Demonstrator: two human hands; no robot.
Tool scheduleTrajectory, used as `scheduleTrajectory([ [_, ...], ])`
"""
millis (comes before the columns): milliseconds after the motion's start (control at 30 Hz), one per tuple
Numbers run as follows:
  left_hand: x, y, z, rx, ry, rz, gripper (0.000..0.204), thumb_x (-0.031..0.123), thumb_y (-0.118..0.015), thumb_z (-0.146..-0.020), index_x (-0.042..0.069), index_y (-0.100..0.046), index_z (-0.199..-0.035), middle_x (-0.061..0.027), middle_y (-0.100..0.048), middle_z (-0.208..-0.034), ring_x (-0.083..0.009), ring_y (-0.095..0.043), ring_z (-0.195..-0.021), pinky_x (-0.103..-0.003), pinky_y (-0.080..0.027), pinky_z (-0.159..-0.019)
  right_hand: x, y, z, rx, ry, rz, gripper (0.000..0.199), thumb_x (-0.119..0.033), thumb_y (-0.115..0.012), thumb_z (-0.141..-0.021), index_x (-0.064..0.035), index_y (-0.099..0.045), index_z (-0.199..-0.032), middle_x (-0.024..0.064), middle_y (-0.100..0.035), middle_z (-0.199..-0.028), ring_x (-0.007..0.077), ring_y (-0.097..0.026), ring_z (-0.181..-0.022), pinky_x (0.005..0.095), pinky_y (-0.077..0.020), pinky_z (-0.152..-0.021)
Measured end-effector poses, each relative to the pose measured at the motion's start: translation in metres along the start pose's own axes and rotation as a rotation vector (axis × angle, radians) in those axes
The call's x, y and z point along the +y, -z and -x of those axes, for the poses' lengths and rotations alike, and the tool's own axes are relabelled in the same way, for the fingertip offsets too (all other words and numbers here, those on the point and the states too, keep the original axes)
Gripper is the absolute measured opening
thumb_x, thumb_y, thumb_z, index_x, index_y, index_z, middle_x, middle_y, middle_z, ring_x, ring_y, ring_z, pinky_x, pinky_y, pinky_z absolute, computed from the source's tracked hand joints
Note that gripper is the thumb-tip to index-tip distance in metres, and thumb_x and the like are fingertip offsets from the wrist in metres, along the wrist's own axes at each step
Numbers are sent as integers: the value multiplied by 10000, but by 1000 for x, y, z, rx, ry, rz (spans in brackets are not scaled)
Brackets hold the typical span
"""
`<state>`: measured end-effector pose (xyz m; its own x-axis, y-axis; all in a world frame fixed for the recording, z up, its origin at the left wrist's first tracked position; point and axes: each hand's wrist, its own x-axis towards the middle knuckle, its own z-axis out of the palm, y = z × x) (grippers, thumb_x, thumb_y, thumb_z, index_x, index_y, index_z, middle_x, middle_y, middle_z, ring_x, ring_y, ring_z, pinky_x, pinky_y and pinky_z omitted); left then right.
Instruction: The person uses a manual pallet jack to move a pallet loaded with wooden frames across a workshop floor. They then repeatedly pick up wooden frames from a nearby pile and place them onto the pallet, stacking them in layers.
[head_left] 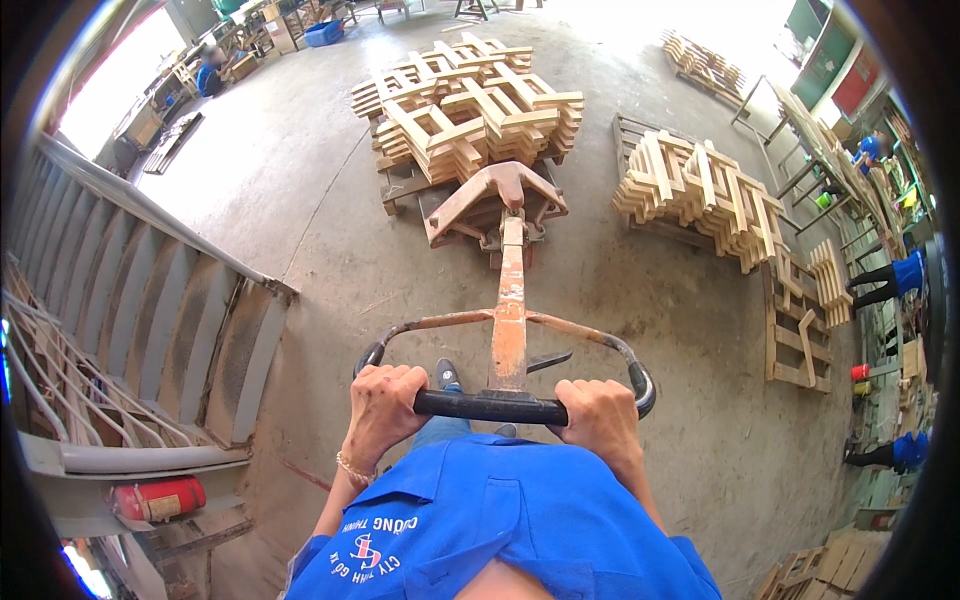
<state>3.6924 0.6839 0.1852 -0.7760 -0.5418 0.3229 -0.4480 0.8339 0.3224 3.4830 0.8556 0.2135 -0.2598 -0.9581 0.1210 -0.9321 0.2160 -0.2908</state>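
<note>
We see a blue work shirt (510, 530) at the lower edge, and just beyond it both hands on the black crossbar (500, 407) of a pallet jack handle. The left hand (385, 400) wraps its grip fully around the bar's left end, with a thin bracelet (352, 470) at the wrist. The right hand (597, 412) closes around the bar right of the shaft, fingers curled over the top. A dark shoe (447, 374) shows just beyond the bar, between the hands.

From the bar, the worn orange shaft (510, 310) runs away from us to the jack's rusty pump head (497, 200), standing on the concrete floor (330, 230). Directly behind the head sits the loaded pallet (470, 110), stacked with pale wooden frame pieces laid crosswise.

Left of the shaft stands a grey ribbed metal panel (150, 300), and a red fire extinguisher (155, 498) lies below it. Right of the pump head rests a second stack of wooden pieces (700, 195), and nearer, open wooden pallet frames (800, 330). Farther right, people in blue (895, 272) stand by long worktops. Beyond the loaded pallet, a third, smaller stack (703, 62) lies on the floor.
</note>
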Motion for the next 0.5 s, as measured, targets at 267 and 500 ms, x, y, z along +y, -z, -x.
scheduleTrajectory([
  [267, -3, 7, -12, 9, 5, -8, 219, 242, -729, -617, 136, -544, -667, -10, -526, -621, -202, -550, -606, -339, -399, -574, 0, 13, -12, 84, 51, 23, 294, -258, -719, -642, -81, -487, -615, 71, -533, -569, 252, -549, -538, 360, -400, -518],
  [500, 59, 125, -32, 614, -309, 446, 282, 317, -721, -722, 83, -565, -718, -110, -609, -777, -261, -606, -662, -391, -507, -730, -2, 21, -11, 33, 90, 27, 284, -273, -715, -662, -88, -499, -653, 65, -544, -602, 241, -565, -580, 359, -409, -542],
])
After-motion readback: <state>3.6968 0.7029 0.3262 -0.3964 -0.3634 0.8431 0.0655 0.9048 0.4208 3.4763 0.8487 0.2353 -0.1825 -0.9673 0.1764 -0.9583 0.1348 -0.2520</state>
